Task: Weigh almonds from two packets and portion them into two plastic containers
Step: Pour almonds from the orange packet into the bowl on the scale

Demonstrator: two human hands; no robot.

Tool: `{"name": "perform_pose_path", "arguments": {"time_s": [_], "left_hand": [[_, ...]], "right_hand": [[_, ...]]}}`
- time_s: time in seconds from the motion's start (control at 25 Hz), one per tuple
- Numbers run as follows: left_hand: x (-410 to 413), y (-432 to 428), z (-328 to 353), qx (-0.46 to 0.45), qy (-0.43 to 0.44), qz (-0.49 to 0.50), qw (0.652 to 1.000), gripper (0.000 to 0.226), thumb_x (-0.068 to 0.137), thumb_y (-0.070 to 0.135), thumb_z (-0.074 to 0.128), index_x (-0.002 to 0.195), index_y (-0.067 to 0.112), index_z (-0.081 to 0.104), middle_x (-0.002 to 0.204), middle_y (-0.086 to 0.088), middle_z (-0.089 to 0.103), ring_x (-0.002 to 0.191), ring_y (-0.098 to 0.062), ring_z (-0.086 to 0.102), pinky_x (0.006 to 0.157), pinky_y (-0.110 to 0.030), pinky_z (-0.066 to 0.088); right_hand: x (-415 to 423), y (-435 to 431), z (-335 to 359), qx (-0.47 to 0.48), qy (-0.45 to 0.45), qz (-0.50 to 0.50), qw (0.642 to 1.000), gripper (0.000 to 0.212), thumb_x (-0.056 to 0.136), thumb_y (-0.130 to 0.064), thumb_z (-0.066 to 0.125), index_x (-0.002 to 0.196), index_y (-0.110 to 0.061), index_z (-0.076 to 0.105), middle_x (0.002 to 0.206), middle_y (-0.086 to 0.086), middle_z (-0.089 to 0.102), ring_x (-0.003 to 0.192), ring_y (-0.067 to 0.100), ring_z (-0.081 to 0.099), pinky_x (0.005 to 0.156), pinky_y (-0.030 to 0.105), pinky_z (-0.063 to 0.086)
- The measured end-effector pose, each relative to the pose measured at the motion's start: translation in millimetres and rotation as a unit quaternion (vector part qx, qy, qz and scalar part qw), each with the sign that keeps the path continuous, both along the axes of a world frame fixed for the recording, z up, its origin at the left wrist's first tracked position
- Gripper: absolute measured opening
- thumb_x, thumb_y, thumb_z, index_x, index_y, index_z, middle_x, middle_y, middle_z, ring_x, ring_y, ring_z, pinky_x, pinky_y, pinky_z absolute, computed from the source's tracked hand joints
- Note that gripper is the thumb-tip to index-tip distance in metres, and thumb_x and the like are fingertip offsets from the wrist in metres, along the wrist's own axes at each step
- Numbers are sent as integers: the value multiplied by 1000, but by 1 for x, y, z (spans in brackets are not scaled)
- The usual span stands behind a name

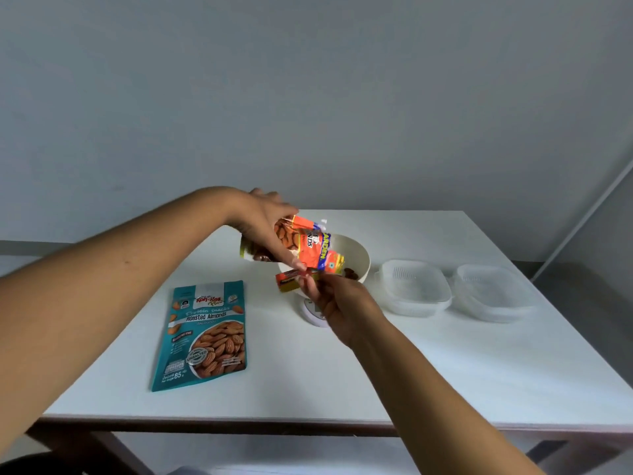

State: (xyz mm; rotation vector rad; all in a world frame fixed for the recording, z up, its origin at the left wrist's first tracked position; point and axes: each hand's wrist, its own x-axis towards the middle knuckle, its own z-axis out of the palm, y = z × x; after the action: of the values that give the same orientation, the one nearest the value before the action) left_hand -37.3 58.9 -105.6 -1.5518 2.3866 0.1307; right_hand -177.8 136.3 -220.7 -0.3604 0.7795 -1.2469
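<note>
Orange almond packet [308, 246] tipped on its side over cream bowl [356, 257], held up off table, mouth end toward bowl. Left hand [265, 222] clamped around packet's upper part from above, thumb down front face. Right hand [337, 303] just below packet, fingers pinched together on torn orange strip [291, 281] near packet's lower corner. Few brown almonds [351, 273] visible inside bowl, at its near right. Bowl seated on small white scale [315, 313], scale mostly hidden behind right hand; dial reading unreadable. Teal almond pouch [205, 334] flat on table, face up, left of and nearer than bowl, well apart, touched by neither hand; sealed or opened, cannot tell. Two clear plastic containers [416, 287] [493, 291] right of bowl, side by side, first just beside bowl, second farther right; contents of both not discernible. White table [445, 371] under everything, grey wall [308, 97] behind bowl.
</note>
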Motion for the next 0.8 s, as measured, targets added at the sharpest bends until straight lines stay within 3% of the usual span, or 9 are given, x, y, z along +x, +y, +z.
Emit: {"name": "perform_pose_path", "arguments": {"time_s": [0.12, 0.2, 0.28, 0.36, 0.44, 0.56, 0.68, 0.8], "left_hand": [[23, 20, -9, 16, 266, 58, 962, 68, 73, 55, 72, 130, 25, 50, 127, 1, 58, 116, -20, 55, 99, -37, 48], [32, 32, -29, 12, 360, 99, 928, 44, 76, 42, 75, 111, 18, 62, 111, 0, 68, 104, -23, 64, 88, -36, 53], [35, 48, -56, 21, 426, 142, 893, 33, 77, 37, 75, 99, 13, 66, 101, -5, 72, 97, -25, 67, 83, -40, 54], [35, 67, -82, 19, 502, 168, 848, 31, 77, 34, 77, 93, 9, 69, 96, -13, 74, 93, -25, 68, 84, -40, 53], [32, 85, -99, 28, 548, 185, 815, 30, 76, 36, 78, 90, 10, 70, 97, -18, 73, 88, -25, 68, 80, -44, 54], [23, 106, -110, 62, 567, 180, 801, 33, 74, 41, 77, 93, 15, 72, 95, -10, 76, 93, -28, 71, 87, -50, 54], [16, 118, -110, 77, 566, 157, 806, 21, 80, 30, 75, 95, 16, 72, 92, 0, 78, 87, -14, 74, 85, -36, 57], [15, 121, -106, 65, 577, 151, 800, 21, 81, 27, 74, 97, 14, 73, 89, 0, 78, 82, -11, 74, 79, -29, 59]], "right_hand": [[-16, 0, 4, -75, 180, -47, 980, 23, 94, 5, 38, 89, 6, 61, 64, 15, 64, 52, 18, 60, 56, 24, 54], [-23, 2, 6, -116, 253, -66, 958, 22, 94, 1, 40, 93, -1, 61, 72, 12, 64, 57, 17, 59, 60, 26, 49], [-26, 4, 9, -135, 257, -95, 952, 24, 94, -8, 38, 97, -8, 62, 78, 6, 67, 66, 16, 62, 63, 26, 49], [-26, 9, 13, -140, 200, -112, 963, 29, 96, -21, 37, 102, -13, 65, 87, 3, 72, 76, 14, 66, 65, 25, 51], [-26, 13, 13, -161, 206, -126, 957, 29, 96, -34, 46, 112, -16, 63, 104, 4, 71, 89, 15, 68, 68, 27, 53], [-27, 17, 10, -186, 296, -150, 925, 29, 89, -30, 63, 116, -17, 62, 113, 5, 67, 98, 20, 68, 74, 32, 59], [-32, 20, 10, -188, 340, -142, 910, 24, 87, -23, 67, 110, -18, 66, 112, 5, 67, 96, 22, 69, 74, 36, 61], [-38, 23, 10, -220, 404, -107, 881, 19, 87, -21, 66, 106, -17, 68, 111, 5, 68, 96, 23, 68, 72, 34, 61]]}}
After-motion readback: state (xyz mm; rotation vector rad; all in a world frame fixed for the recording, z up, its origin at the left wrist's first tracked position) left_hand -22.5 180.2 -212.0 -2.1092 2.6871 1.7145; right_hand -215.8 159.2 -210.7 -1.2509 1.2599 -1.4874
